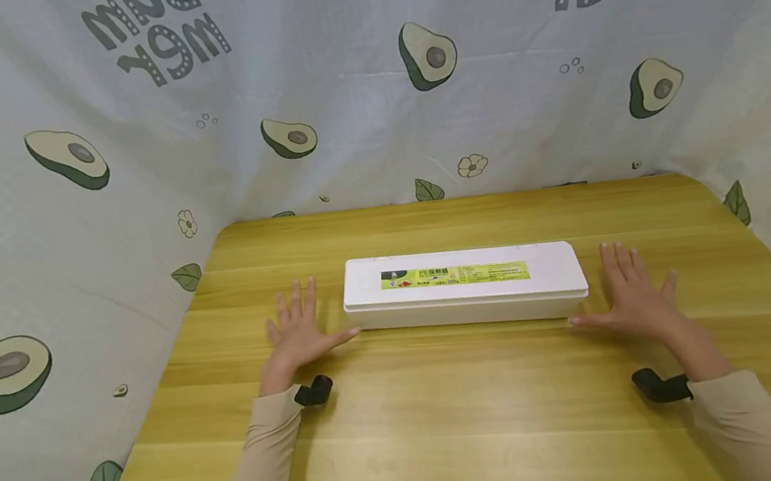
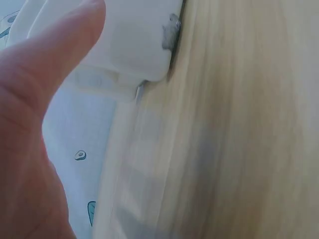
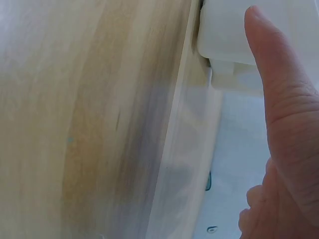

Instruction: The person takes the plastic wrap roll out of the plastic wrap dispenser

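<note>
We see a white box [image 1: 467, 304] lying on the wooden table [image 1: 466, 409], its long side running left to right, between two hands. A green label [image 1: 456, 275] runs along its top.

To its left, the left hand [image 1: 301, 337] is spread wide: its fingers are straight, pointing to the far side, its thumb reaches right to the box's near left corner, and it has hold of nothing. To the right, the right hand [image 1: 633, 304] is spread as well, fingers straight and pointing far, thumb stretched left by the near right corner, with nothing in its grasp. We cannot tell whether either thumb touches the box.

Both arms wear beige sleeves [image 1: 258, 472], and a black device [image 1: 313, 390] sits at each wrist. Beyond the table's far edge we see a pale cloth [image 1: 346, 51] printed with avocados, leaves and flowers
</note>
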A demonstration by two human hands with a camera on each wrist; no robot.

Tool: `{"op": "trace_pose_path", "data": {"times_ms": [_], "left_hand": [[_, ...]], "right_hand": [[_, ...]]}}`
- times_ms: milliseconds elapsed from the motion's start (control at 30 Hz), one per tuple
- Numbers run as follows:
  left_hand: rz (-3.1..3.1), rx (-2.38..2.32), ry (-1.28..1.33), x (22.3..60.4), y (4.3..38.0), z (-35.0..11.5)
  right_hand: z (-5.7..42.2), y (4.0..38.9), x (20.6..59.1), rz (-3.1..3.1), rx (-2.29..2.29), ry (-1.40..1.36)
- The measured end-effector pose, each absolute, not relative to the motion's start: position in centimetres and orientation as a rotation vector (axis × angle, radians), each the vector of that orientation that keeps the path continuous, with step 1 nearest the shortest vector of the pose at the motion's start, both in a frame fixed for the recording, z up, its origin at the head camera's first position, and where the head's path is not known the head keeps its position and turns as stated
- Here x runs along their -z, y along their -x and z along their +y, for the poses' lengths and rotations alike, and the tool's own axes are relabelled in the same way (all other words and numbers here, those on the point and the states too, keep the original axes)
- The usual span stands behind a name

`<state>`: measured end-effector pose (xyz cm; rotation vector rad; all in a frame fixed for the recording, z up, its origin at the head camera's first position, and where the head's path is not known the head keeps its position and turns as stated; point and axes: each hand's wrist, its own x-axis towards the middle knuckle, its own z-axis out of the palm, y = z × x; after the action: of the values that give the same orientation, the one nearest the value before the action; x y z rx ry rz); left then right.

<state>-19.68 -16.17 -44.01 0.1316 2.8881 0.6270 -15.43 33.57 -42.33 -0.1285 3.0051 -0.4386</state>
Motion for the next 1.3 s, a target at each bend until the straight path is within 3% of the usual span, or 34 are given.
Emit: {"op": "trace_pose_path", "data": {"times_ms": [833,1300], "left_hand": [[2.396,-1.791,-0.45,46.0,20.8,-13.3],[2.151,-1.971,-0.375,44.5,20.6,-11.8]], "right_hand": [[33.8,15.3,42.0,3.004,0.486,0.149],[33.7,15.0,41.9,3.053,0.525,0.19]]}}
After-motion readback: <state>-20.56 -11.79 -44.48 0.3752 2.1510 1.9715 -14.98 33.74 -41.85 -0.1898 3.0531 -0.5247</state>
